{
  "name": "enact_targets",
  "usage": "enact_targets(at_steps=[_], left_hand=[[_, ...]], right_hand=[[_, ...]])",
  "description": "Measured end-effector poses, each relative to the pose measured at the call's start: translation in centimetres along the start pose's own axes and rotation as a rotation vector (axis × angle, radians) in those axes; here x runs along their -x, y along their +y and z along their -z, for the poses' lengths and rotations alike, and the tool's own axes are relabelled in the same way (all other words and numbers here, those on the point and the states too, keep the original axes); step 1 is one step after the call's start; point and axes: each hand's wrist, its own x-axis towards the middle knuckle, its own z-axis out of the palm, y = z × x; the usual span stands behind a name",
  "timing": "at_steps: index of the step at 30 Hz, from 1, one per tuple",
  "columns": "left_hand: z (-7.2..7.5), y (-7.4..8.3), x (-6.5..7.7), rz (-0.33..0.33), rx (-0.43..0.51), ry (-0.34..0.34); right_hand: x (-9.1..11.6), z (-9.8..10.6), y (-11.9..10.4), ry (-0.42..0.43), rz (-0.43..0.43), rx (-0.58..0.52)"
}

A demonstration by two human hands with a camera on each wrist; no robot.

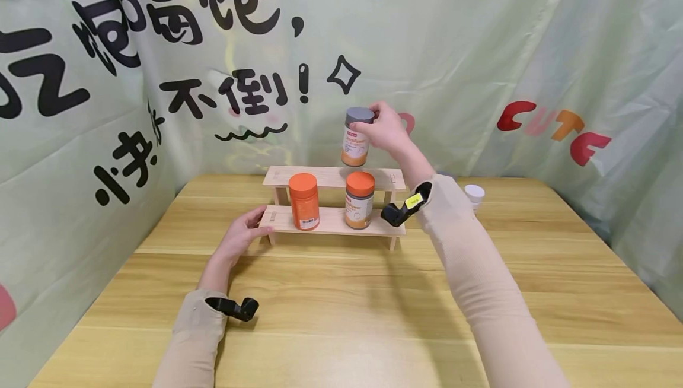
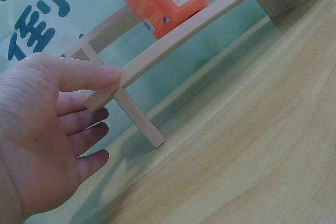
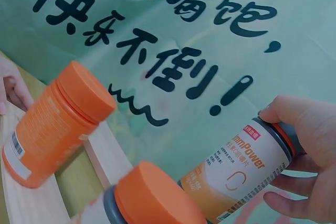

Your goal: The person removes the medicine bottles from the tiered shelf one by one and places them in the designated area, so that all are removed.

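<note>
My right hand [image 1: 385, 131] grips a supplement bottle [image 1: 354, 146] near its grey lid, thumb and fingers around the top. That bottle is upright, its base at the back edge of the upper board of a two-tier wooden rack [image 1: 333, 177] in the head view. The right wrist view shows its white and orange label. My left hand [image 2: 47, 124] pinches the left end of the rack's lower board [image 2: 173, 38]. On this lower board stand an all-orange bottle [image 1: 305, 203] at left and a grey bottle with an orange lid [image 1: 359, 201] at right.
Behind my right forearm, a white-capped container [image 1: 474, 193] stands on the wooden table [image 1: 320, 317], partly hidden. A printed cloth backdrop [image 1: 427, 50] hangs close behind the rack and along both sides of the table.
</note>
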Motion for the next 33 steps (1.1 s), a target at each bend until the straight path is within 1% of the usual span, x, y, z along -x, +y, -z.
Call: enact_targets(at_steps=[5,10,17,19,21,28,33], left_hand=[[0.0,-0.2,-0.1,0.002,-0.008,-0.009],[0.0,-0.1,-0.2,0.018,0.003,-0.007],[-0.5,2.8,1.1,0.005,0.007,-0.020],[-0.5,2.9,1.2,0.004,0.008,-0.020],[-0.4,2.7,1.1,0.003,0.009,-0.021],[0.1,0.4,0.0,0.014,0.018,-0.012],[0.1,-0.1,-0.2,0.005,0.010,-0.005]], right_hand=[[0.2,1.3,1.0,0.007,-0.018,-0.069],[0.3,2.8,2.1,0.044,0.002,-0.055],[1.0,5.2,3.7,0.134,0.026,-0.009],[1.3,5.8,4.2,0.156,0.021,-0.002],[1.6,6.5,4.7,0.174,0.016,0.001],[2.9,8.8,6.4,0.211,-0.011,0.047],[3.7,10.3,7.5,0.219,-0.046,0.055]])
